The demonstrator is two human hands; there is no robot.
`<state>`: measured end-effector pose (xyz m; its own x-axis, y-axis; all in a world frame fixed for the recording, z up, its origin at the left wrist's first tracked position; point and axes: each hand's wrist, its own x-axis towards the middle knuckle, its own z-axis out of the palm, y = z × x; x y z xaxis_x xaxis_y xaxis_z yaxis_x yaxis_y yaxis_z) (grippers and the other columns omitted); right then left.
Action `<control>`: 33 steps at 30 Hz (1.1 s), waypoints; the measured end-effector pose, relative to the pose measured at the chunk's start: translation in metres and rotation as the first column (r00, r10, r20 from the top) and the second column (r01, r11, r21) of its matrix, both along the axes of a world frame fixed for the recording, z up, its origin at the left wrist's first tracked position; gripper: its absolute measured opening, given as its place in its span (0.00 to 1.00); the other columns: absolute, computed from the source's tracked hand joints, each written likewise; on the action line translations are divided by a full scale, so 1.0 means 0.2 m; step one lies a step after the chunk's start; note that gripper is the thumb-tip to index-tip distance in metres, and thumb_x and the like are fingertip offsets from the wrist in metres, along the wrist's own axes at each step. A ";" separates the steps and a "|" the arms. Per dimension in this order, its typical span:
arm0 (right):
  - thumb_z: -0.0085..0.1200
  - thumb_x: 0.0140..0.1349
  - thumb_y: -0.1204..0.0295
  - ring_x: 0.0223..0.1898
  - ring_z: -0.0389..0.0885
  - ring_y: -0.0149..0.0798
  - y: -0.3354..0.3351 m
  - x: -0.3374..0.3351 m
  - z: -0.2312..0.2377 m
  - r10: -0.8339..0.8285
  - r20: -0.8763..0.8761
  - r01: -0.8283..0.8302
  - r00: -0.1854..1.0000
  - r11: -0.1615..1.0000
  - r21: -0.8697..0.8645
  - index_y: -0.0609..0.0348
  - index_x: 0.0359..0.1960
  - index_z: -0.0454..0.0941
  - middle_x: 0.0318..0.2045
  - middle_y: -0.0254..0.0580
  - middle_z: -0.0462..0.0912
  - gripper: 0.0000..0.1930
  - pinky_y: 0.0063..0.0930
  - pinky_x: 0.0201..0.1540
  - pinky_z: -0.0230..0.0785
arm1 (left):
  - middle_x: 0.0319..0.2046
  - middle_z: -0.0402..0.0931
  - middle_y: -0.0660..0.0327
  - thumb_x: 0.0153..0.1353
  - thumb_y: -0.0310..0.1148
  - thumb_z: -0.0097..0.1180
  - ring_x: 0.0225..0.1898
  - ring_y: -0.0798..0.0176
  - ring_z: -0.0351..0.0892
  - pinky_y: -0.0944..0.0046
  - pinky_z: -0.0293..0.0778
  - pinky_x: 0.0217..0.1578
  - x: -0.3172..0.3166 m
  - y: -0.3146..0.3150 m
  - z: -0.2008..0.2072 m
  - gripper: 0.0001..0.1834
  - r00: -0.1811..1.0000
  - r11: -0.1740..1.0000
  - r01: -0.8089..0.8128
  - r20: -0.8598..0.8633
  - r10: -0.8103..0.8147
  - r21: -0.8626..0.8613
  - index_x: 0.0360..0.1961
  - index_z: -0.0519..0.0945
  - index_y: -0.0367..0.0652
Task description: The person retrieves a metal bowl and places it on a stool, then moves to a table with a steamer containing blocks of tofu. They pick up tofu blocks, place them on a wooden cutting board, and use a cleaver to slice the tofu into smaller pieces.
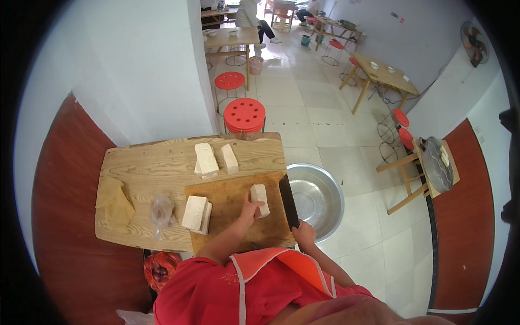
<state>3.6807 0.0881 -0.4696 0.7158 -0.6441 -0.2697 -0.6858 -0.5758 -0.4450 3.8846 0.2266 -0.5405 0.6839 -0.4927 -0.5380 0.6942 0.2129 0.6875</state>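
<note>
My left hand (250, 210) grips the near left side of a pale tofu block (260, 195) standing on the wooden cutting board (233, 186). My right hand (304, 233) is closed round the handle of a dark-bladed cleaver (288, 200). Its blade lies along the board's right edge, apart from the block. To the left, a stack of tofu blocks (195, 212) rests partly on the board. Behind the board, more tofu blocks (206, 157) are stacked on the table, with a separate tofu block (229, 158) beside them.
On the wooden table (151, 151) lie a clear plastic bag (162, 211) and a yellowish cloth or sheet (114, 203). A large metal basin (319, 197) sits low at the table's right. Red stools (245, 114) stand beyond the far edge. A red bag (161, 271) is below the near left.
</note>
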 end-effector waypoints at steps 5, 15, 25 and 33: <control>0.55 0.53 0.62 0.36 0.82 0.60 0.08 0.10 -0.08 -0.013 0.059 0.015 0.998 1.000 -0.027 0.56 0.42 0.79 0.31 0.57 0.83 0.16 0.53 0.41 0.74 | 0.58 0.67 0.54 0.44 0.15 0.61 0.55 0.53 0.72 0.51 0.74 0.51 0.01 0.00 -0.04 0.53 0.999 0.992 -0.013 0.035 0.017 -0.122 0.71 0.48 0.48; 0.54 0.56 0.62 0.34 0.82 0.59 0.22 0.11 -0.11 0.080 0.080 -0.075 0.994 0.995 -0.058 0.54 0.41 0.77 0.29 0.56 0.82 0.14 0.52 0.36 0.74 | 0.58 0.68 0.53 0.42 0.21 0.67 0.57 0.54 0.71 0.57 0.71 0.54 -0.05 -0.01 -0.06 0.54 0.983 0.995 0.037 0.175 -0.053 0.095 0.70 0.51 0.43; 0.53 0.54 0.66 0.35 0.82 0.60 0.24 0.13 -0.09 0.120 0.084 -0.117 0.989 0.992 -0.041 0.56 0.40 0.76 0.31 0.56 0.82 0.13 0.52 0.38 0.74 | 0.57 0.67 0.41 0.43 0.42 0.67 0.61 0.40 0.66 0.49 0.62 0.62 0.03 -0.03 -0.19 0.51 0.724 0.771 0.025 0.520 -0.453 0.636 0.67 0.58 0.37; 0.54 0.54 0.66 0.36 0.81 0.60 0.32 0.12 -0.07 0.054 0.182 -0.068 0.982 0.995 0.072 0.57 0.45 0.77 0.33 0.58 0.82 0.17 0.52 0.41 0.73 | 0.57 0.65 0.40 0.49 0.45 0.63 0.61 0.39 0.64 0.48 0.61 0.62 -0.04 0.01 -0.16 0.46 0.741 0.740 -0.023 0.509 -0.439 0.672 0.67 0.59 0.39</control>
<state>3.7038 0.1515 -0.4840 0.7944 -0.5801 -0.1804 -0.5552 -0.5728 -0.6030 3.8772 0.2290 -0.5716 0.8792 -0.3908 -0.2724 0.0474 -0.4972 0.8663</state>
